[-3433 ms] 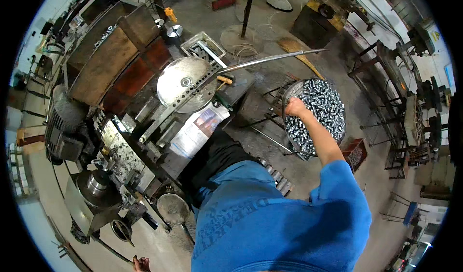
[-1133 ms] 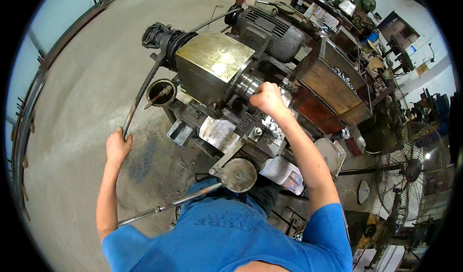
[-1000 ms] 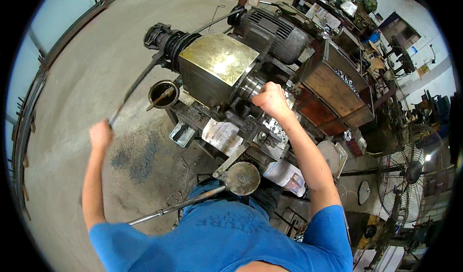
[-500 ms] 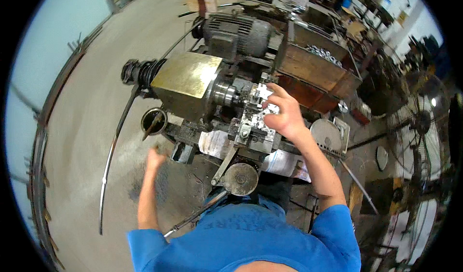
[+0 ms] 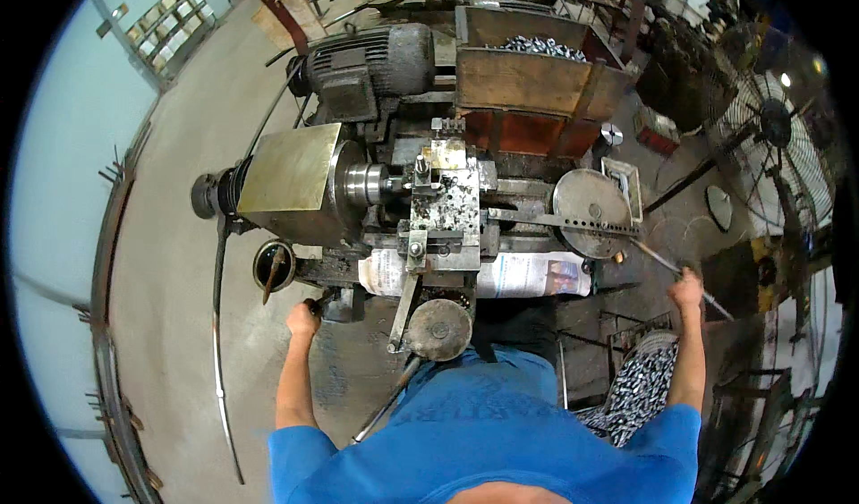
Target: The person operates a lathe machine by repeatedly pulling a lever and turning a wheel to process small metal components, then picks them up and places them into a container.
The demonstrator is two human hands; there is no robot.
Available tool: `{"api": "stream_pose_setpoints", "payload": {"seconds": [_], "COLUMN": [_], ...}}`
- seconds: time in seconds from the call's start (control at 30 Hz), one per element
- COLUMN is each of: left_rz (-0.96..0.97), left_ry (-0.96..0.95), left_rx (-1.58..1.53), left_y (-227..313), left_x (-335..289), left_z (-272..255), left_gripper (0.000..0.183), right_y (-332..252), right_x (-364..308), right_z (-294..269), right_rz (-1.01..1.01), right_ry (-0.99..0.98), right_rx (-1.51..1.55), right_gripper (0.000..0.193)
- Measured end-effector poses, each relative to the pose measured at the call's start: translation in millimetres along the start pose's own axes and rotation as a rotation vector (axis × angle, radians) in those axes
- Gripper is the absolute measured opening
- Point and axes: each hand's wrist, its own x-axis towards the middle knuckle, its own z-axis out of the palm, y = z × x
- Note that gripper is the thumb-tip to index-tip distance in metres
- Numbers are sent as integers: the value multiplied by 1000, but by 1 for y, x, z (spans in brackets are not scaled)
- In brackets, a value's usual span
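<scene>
1. While the machine (image 5: 304, 225) is spread across the middle of the view, its long metal rod (image 5: 658, 258) is slanted down from a bar with holes (image 5: 559, 222) at the right.
2. The metal rod is wrapped by the clenched fingers of the right hand (image 5: 687, 291), and its tip is left showing beyond the fist.
3. At the curled fingers of the left hand (image 5: 302, 321) a dark knob (image 5: 313, 305) is seen; whether it is gripped or only touched cannot be told. Just beside it a small grey box (image 5: 343, 305) is placed.
4. Behind the machine, a large wooden box (image 5: 528, 84) is partly filled with shiny metal pieces (image 5: 541, 48).
5. Near the right forearm, a round basket (image 5: 660, 336) is heaped with similar pieces (image 5: 640, 388).
6. Behind a flat disc (image 5: 591, 202), a tray (image 5: 636, 202) is partly hidden; its contents cannot be made out.
7. Near the left hand, a stick (image 5: 273, 276) is rested in a dark-bottomed pot (image 5: 257, 270).
</scene>
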Motion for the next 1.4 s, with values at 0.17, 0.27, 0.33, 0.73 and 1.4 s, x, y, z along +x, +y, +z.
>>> {"api": "stream_pose_setpoints", "payload": {"seconds": [0.17, 0.27, 0.33, 0.73, 1.4], "left_rz": [-203, -262, -288, -113, 54], "left_ry": [-84, -161, -200, -73, -94], "left_rx": [-270, -405, -508, -655, -121], "left_y": [-66, -75, -70, -8, 33], "left_x": [-12, -32, -40, -4, -1], "left_z": [35, 50, 57, 15, 34], "left_gripper": [41, 44, 44, 41, 46], "right_y": [-13, -41, -65, -110, -13], "right_x": [-48, -118, -154, -184, 18], "right_z": [34, 11, -6, -47, 33], "right_rz": [166, 118, 157, 304, 198], "right_ry": [-63, 30, 26, -219, 87], "right_rx": [37, 53, 64, 157, -101], "right_gripper": [37, 33, 35, 40, 33]}}
